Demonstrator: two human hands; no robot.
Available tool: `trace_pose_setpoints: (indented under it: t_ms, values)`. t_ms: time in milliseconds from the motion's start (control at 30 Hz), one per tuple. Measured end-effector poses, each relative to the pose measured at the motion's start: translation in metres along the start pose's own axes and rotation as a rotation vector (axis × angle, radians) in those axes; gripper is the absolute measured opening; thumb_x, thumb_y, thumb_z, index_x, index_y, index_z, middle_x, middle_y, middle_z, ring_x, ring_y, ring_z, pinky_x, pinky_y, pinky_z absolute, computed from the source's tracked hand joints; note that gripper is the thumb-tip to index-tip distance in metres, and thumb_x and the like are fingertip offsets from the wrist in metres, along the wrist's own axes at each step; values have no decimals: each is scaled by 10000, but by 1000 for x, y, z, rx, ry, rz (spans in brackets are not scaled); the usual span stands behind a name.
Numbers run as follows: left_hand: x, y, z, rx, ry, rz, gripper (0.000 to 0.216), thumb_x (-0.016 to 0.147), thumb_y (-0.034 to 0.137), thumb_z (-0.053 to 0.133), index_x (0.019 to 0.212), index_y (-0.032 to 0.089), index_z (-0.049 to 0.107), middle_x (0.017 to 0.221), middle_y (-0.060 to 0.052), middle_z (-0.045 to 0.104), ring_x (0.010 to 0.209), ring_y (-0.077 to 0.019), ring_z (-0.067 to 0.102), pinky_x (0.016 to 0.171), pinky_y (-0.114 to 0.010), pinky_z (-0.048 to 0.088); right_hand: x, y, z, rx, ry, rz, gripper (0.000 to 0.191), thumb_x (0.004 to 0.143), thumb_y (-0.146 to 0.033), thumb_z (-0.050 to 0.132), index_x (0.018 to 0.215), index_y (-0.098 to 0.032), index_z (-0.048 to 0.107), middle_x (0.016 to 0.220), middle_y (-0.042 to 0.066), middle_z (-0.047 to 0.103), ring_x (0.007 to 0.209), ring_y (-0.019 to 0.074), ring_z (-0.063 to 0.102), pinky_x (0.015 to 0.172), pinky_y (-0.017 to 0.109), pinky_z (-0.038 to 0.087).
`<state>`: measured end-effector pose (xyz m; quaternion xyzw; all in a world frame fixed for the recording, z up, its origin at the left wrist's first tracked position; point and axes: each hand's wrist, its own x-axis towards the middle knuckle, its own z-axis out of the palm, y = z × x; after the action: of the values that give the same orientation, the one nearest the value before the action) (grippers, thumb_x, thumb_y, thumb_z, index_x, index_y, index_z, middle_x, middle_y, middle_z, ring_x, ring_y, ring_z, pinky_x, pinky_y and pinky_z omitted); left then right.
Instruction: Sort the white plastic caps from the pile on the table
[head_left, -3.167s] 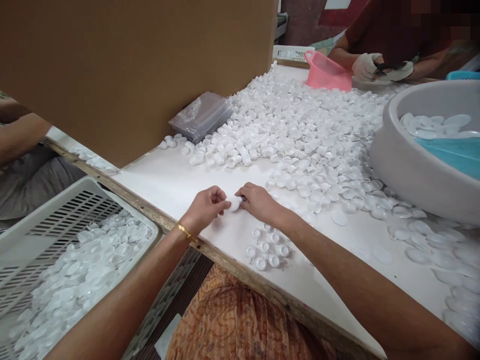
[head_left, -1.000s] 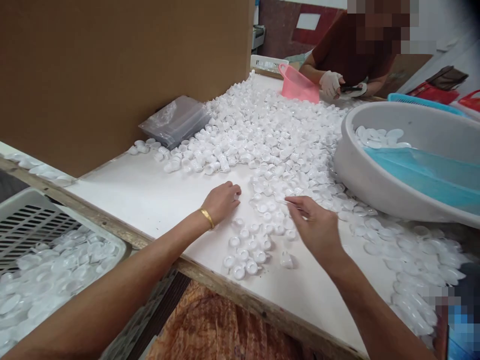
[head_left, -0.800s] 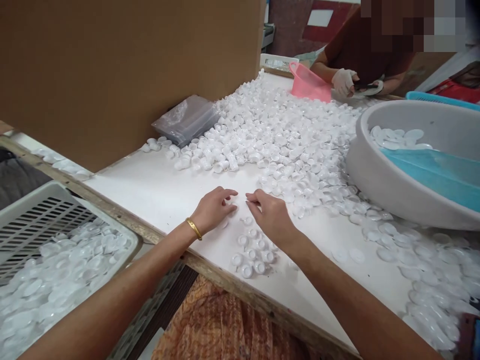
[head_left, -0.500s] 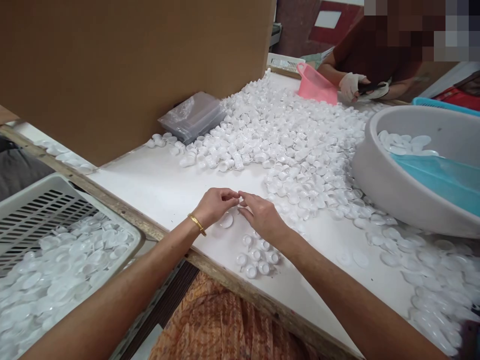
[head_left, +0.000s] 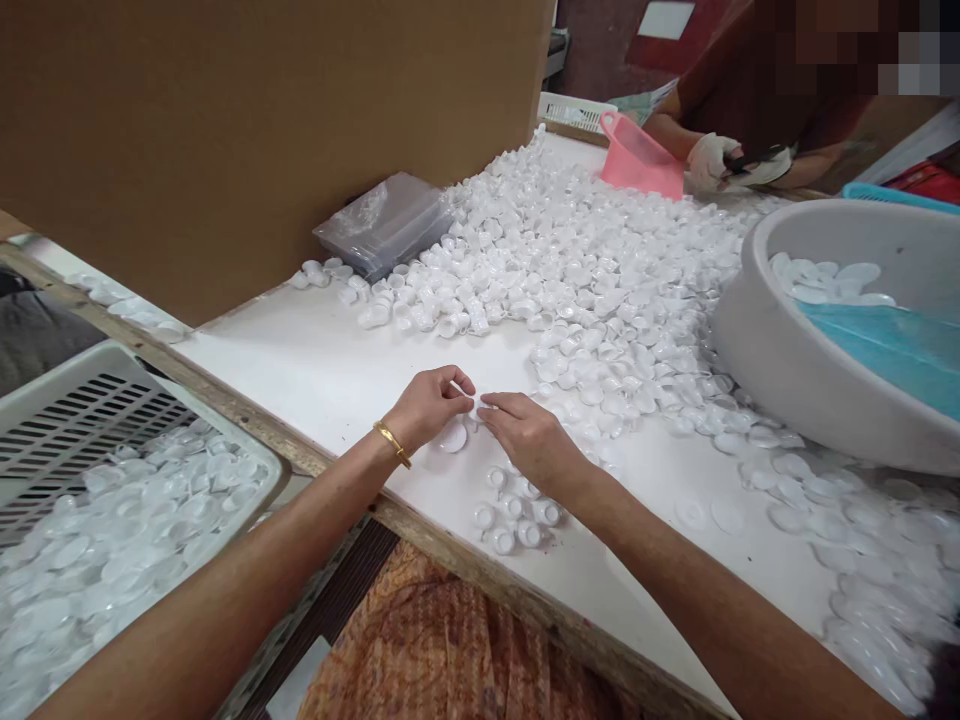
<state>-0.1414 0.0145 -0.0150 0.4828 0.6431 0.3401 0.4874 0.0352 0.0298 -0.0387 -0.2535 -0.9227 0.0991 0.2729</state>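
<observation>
Two bare hands meet over a small white piece at a crowded table

Head view: The left hand [head_left: 429, 405], with a gold bracelet [head_left: 393, 444] at its wrist, and the right hand [head_left: 529, 435] come together above a white table [head_left: 292, 365]. A small white piece [head_left: 477, 404] is between their fingertips, partly hidden; the fingers are bent towards it, but I cannot tell which hand grips it. A white disc [head_left: 452, 437] lies just below the left hand. Nearer the table's edge, beside the right forearm, small white cups [head_left: 514, 508] stand grouped.

Beyond the hands spreads a heap [head_left: 577, 260] of white pieces, with a pink container [head_left: 641, 160] at its far end and a grey tub [head_left: 739, 320] on the right. At lower left, a slatted basket [head_left: 97, 378] holds more white pieces. Across the table is a co-worker's gloved hand [head_left: 707, 160].
</observation>
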Motion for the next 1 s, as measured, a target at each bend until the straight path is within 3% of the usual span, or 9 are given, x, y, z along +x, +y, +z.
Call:
trace_pose_setpoints:
  t_ms: [300, 633, 867, 1000]
  values:
    - [-14, 4, 0, -67, 48, 8, 133, 625, 220, 602, 729, 149, 558, 538, 60, 496, 493, -62, 422, 488, -190, 313, 3, -2, -3, -13, 3, -88, 223, 844, -38, 465, 972, -109, 632, 1090, 123, 621, 1051, 194, 545, 893, 330, 507]
    - [-14, -7, -2, 212, 10, 51, 103, 672, 188, 541, 771, 170, 562, 552, 47, 532, 496, -80, 440, 475, -195, 313, -1, -12, -4, -184, -63, -244, 295, 819, 2, 435, 1047, -4, 623, 1100, 186, 634, 1109, 250, 549, 943, 350, 488]
    - [-2, -2, -3, 308, 8, 35, 116, 704, 271, 552, 774, 180, 538, 567, 47, 510, 526, -97, 453, 494, -210, 323, 2, -21, -9, -260, -165, -202, 342, 789, 12, 445, 1093, 27, 601, 1126, 205, 617, 1115, 260, 547, 976, 339, 463]
    - [7, 4, -11, 436, -111, 5, 164, 725, 348, 547, 733, 188, 512, 553, 53, 466, 524, -101, 409, 488, -219, 285, 2, -20, -8, -250, -132, -178, 330, 805, 18, 430, 1078, 8, 616, 1113, 184, 630, 1109, 246, 554, 966, 327, 471]
